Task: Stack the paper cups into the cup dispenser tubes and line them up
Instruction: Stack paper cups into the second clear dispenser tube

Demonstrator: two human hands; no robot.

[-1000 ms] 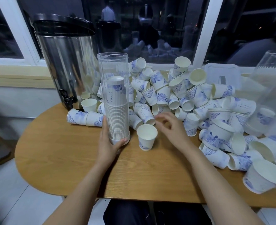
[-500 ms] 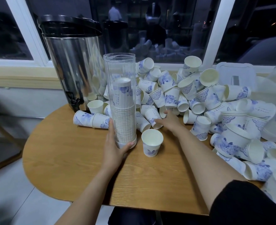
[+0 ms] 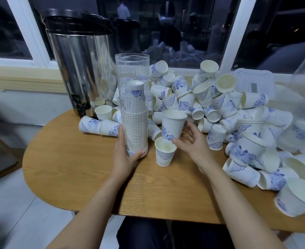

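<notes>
The left hand (image 3: 124, 159) is wrapped round the foot of the clear dispenser tube (image 3: 132, 72), which stands upright on the table (image 3: 76, 168) with a nested stack (image 3: 134, 119) filling roughly its lower half. Just right of the tube, the right hand (image 3: 191, 142) pinches the held cup (image 3: 173, 123) low on its wall, thumb near the base and fingers behind, directly above the standing cup (image 3: 164, 155). The pile (image 3: 211, 105) lies right of the tube and behind it. These paper cups are probably very light and thin-walled, so a hard squeeze would likely dent them. A gentle grip near the stiffer base or rolled rim seems safest, while the tall tube needs steadying low down.
</notes>
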